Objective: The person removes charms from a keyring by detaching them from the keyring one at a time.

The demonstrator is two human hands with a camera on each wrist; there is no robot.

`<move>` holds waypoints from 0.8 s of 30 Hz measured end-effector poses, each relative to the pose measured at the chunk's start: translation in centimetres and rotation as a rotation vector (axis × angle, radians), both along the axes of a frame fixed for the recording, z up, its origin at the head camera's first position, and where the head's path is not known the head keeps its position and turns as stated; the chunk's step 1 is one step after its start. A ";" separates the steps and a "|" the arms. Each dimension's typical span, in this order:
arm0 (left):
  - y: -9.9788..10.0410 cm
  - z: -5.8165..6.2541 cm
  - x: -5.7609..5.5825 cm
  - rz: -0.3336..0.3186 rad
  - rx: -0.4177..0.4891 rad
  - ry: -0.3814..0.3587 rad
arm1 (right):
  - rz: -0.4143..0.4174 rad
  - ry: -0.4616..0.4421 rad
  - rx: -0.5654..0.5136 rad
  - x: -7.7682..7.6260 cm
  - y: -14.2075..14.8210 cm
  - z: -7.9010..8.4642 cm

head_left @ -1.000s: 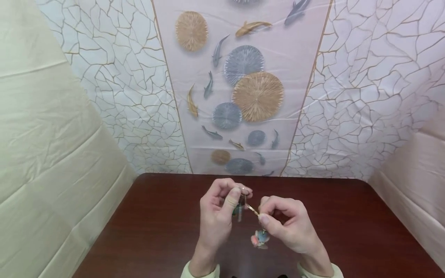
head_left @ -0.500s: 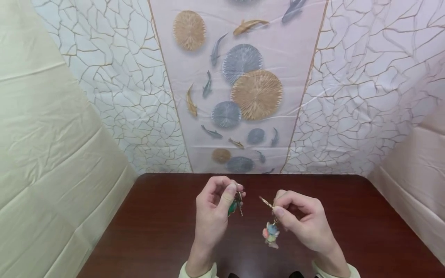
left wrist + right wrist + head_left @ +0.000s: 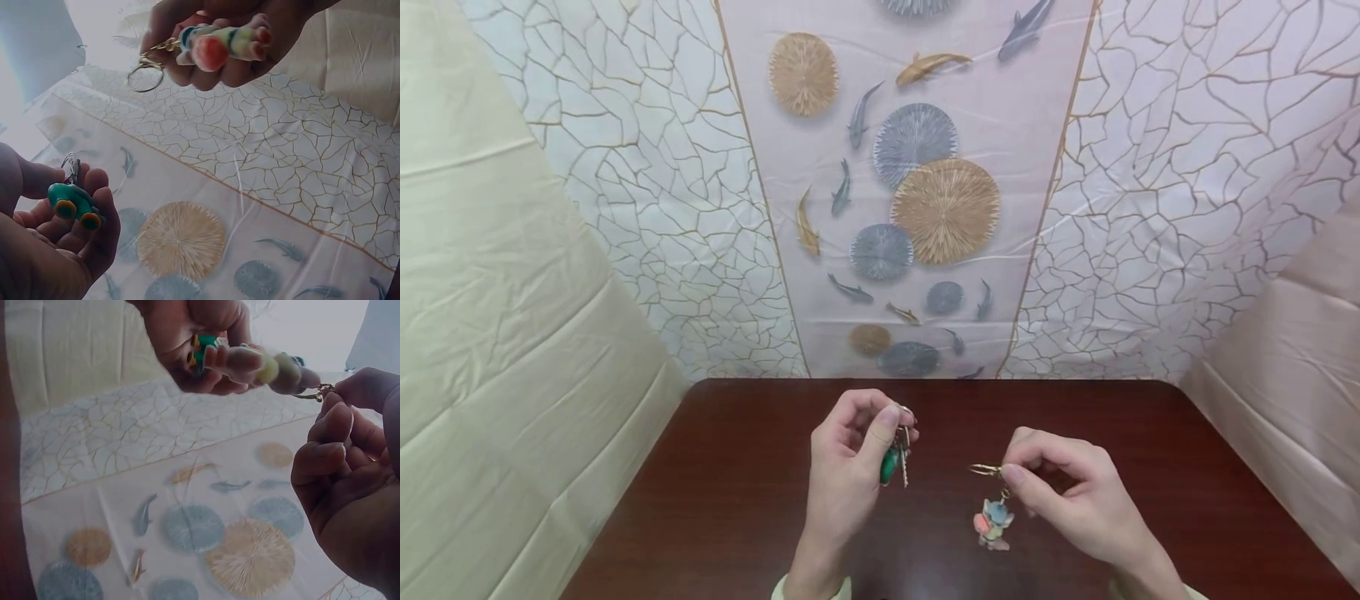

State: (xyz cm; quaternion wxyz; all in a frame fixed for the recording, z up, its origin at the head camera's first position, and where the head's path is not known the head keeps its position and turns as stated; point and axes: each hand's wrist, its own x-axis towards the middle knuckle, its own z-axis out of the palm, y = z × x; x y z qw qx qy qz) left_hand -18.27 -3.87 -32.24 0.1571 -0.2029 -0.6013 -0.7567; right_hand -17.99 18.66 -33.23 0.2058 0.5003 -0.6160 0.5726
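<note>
In the head view my left hand pinches a metal key ring between thumb and fingers. From it hang a key and a green charm; the left wrist view shows that green charm with two orange-rimmed ends. My right hand pinches a gold-coloured keychain ring between thumb and forefinger. Below it dangles a small figurine charm in blue, pink and pale yellow. A gap separates the two hands, both above the table. In the right wrist view the figurine partly covers the green charm.
Under the hands lies a dark reddish-brown table. Behind it hangs a cloth printed with gold cracks, fish and round shapes. Beige fabric closes off the left side, and similar fabric the right.
The gold ring, formerly touching the left hand's keys, has come apart from them. My right hand has moved right and slightly down with the figurine keychain; the left hand has shifted slightly left.
</note>
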 end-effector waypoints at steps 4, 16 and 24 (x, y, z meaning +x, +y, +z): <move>-0.3 -0.1 -0.1 -0.007 -0.011 -0.017 | 0.063 -0.068 0.017 0.0 1.0 -0.7; -1.1 -0.7 -0.9 -0.037 -0.051 -0.016 | -0.016 -0.002 0.008 0.0 3.5 -1.4; -1.3 -0.9 -1.7 -0.056 -0.054 -0.045 | -0.303 -0.116 0.105 -1.2 7.4 -4.9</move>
